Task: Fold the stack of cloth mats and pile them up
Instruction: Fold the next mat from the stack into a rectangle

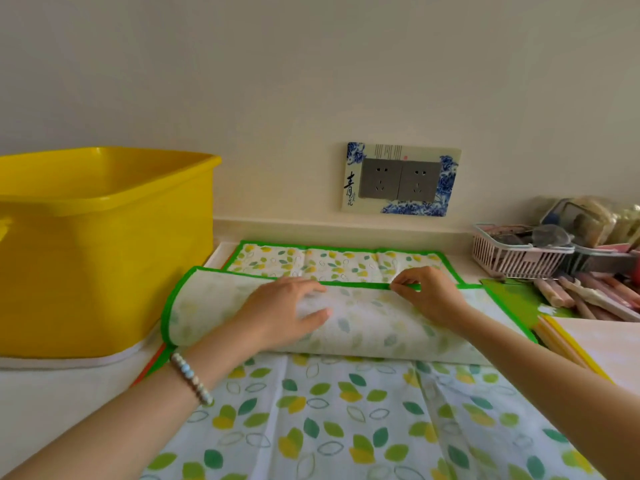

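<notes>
A leaf-printed cloth mat [346, 323] with a green border is being held on the worktop [52, 393], its long axis running from left to right, parallel to the wall [311, 81]. One part of it is being folded over, so that the paler underside is being shown upward and the green edge is being laid across the middle, short of the far edge. The fold is being rounded just below both wrists.

The left hand [287, 315] is being pressed onto the folded flap, fingers spread and released, palm down, nothing being gripped. A beaded bracelet [192, 377] is being worn on that wrist. The right hand [427, 292] is being closed in a pinch on the green edge of the mat, thumb and fingertips meeting at the border.

Beyond both hands, the far strip of the mat is being left flat, printed side up. Nearer than the hands, more leaf-printed cloth [346, 427] is being spread toward the camera.

To the left of the left hand, a yellow plastic tub [104, 254] is being seen; its contents cannot be told. To the right of the right hand, a pink slatted basket [519, 256] is being filled with small packets, which are too blurred to be named. Just below it, pale sticks [588, 296] are being piled. Above the right hand, a double wall socket [400, 180] is being framed by a blue-patterned plate.
</notes>
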